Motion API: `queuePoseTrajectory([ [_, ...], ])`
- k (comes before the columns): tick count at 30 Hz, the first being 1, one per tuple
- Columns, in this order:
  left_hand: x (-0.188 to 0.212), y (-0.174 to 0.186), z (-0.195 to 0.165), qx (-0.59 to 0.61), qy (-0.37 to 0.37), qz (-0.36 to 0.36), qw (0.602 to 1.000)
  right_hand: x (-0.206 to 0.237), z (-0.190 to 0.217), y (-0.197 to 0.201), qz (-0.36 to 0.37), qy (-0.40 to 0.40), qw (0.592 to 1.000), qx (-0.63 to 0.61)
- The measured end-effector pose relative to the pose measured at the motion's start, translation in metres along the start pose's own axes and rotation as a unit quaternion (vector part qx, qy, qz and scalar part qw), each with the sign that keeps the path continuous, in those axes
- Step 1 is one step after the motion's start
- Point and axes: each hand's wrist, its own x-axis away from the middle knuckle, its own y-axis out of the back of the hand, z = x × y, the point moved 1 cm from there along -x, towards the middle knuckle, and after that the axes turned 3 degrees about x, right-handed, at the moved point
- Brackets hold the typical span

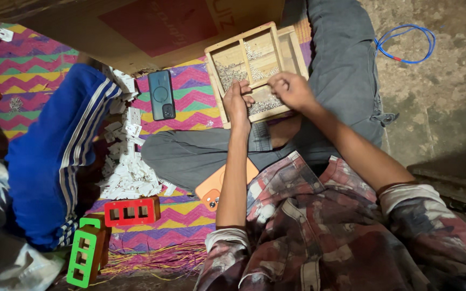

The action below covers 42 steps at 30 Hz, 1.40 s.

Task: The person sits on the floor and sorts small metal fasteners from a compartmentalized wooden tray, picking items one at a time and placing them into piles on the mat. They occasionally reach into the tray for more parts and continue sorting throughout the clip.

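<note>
Where hands meet over wooden tray [219, 86], held item hidden.

The small metal parts in the wooden tray [227, 48] are too small to tell apart, and whatever the left hand [237, 102] and right hand [291, 90] pinch cannot be made out. The orange phone [211, 189] lies half hidden under the left forearm. The cardboard box [152, 27] is cut off by the top edge.
</note>
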Motion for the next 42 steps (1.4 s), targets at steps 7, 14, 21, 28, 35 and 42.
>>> queuePoseTrajectory([
  [7,0.001,-0.004,0.003,-0.002,-0.015,0.036,0.999,0.014,0.009,-0.018,0.174,0.196,0.901,0.347],
  [14,0.002,-0.011,-0.004,-0.045,-0.01,0.036,0.998,0.001,0.003,-0.013,0.209,0.172,0.906,0.324],
  [21,0.005,-0.021,-0.015,-0.073,-0.03,0.044,0.996,-0.004,0.015,-0.012,0.161,0.144,0.94,0.265],
  [28,0.011,-0.029,-0.028,-0.082,-0.018,0.045,0.995,-0.005,0.037,-0.009,0.129,0.135,0.948,0.256],
  [35,0.023,-0.042,-0.049,-0.165,-0.051,0.067,0.983,-0.007,0.061,-0.008,0.106,0.13,0.95,0.263],
  [42,0.028,-0.047,-0.059,-0.253,-0.115,0.095,0.956,-0.012,0.076,-0.006,0.084,0.11,0.962,0.234],
])
